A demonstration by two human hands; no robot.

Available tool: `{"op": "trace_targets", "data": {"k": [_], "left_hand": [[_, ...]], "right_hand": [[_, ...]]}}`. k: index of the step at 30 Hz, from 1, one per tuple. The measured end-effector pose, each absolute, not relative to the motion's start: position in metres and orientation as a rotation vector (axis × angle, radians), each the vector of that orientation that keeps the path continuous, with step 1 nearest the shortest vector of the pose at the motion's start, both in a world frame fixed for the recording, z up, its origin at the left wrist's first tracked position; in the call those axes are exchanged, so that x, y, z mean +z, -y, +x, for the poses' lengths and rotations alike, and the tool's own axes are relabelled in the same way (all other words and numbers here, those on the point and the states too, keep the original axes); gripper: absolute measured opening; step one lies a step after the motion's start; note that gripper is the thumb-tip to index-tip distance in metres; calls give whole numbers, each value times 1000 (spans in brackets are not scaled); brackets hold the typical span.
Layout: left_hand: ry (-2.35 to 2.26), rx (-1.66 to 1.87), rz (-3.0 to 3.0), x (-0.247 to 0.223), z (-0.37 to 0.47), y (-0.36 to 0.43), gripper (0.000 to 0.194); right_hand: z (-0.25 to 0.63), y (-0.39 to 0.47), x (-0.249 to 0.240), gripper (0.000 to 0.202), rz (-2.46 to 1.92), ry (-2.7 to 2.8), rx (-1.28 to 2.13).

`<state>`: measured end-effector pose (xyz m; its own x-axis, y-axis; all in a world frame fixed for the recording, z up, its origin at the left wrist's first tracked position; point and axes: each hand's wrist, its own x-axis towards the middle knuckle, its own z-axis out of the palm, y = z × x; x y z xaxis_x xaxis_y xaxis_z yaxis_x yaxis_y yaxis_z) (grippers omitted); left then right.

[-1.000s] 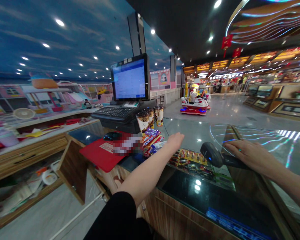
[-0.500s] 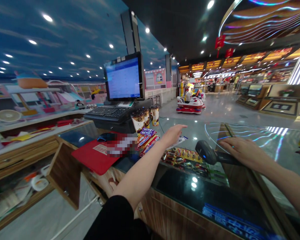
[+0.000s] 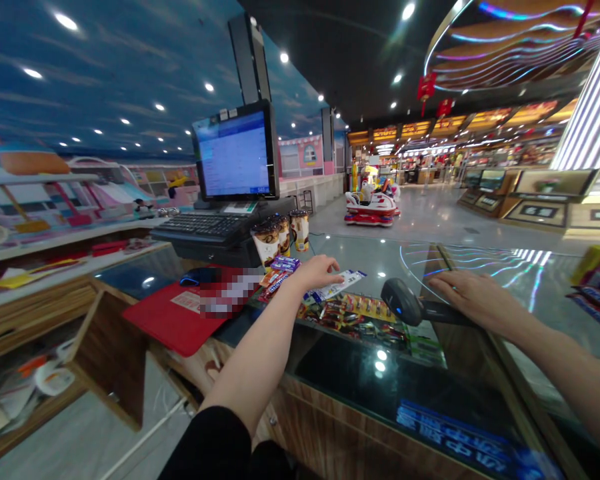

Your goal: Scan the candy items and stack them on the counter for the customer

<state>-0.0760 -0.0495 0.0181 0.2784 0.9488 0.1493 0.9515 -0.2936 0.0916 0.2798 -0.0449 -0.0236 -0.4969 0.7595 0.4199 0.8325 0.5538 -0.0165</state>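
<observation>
My left hand [image 3: 320,272] reaches over the glass counter, fingers loosely bent and apart. It is above the near end of a flat white-and-blue packet [image 3: 349,280]; whether the fingertips touch it I cannot tell. Just left of this hand lie Mentos rolls [image 3: 275,280] and a purple candy pack [image 3: 286,263]. My right hand [image 3: 467,293] lies flat on the counter, fingers stretched out. Beside it is a black barcode scanner [image 3: 403,301], whose handle runs under my right wrist, not gripped by the fingers.
A monitor [image 3: 235,157] and a keyboard [image 3: 203,227] stand at the left, with lidded cups [image 3: 300,230] beside them. A mouse [image 3: 200,276] sits near a red mat [image 3: 170,327]. Candy packs [image 3: 597,287] are at the far right. A wooden cabinet door [image 3: 110,360] hangs ajar.
My left hand has come down and back toward the flat packet, its once-outstretched fingers now bent. My right hand stays flat beside the scanner. The view has shifted slightly right.
</observation>
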Motion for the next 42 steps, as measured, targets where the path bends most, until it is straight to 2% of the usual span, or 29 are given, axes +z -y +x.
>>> {"op": "trace_targets", "data": {"k": [7, 13, 17, 24, 29, 37, 42], "left_hand": [[1868, -182, -2618, 15, -61, 51, 26], [1844, -217, -2584, 2, -41, 50, 41], [1787, -206, -2487, -4, -26, 51, 34], [1803, -201, -2462, -2, -23, 53, 47], [1813, -124, -2489, 2, -32, 53, 41], [1916, -469, -2559, -5, -27, 48, 26], [1793, -769, -2547, -6, -23, 43, 21]], "right_hand": [[277, 49, -21, 47, -1308, 2408, -260], [276, 49, -20, 47, -1340, 2436, -272], [276, 49, -21, 47, -1317, 2440, -281], [278, 47, -22, 45, -1291, 2434, -308], [279, 46, -24, 44, -1280, 2423, -315], [279, 45, -24, 44, -1304, 2401, -290], [276, 46, -22, 40, -1301, 2302, -264]]}}
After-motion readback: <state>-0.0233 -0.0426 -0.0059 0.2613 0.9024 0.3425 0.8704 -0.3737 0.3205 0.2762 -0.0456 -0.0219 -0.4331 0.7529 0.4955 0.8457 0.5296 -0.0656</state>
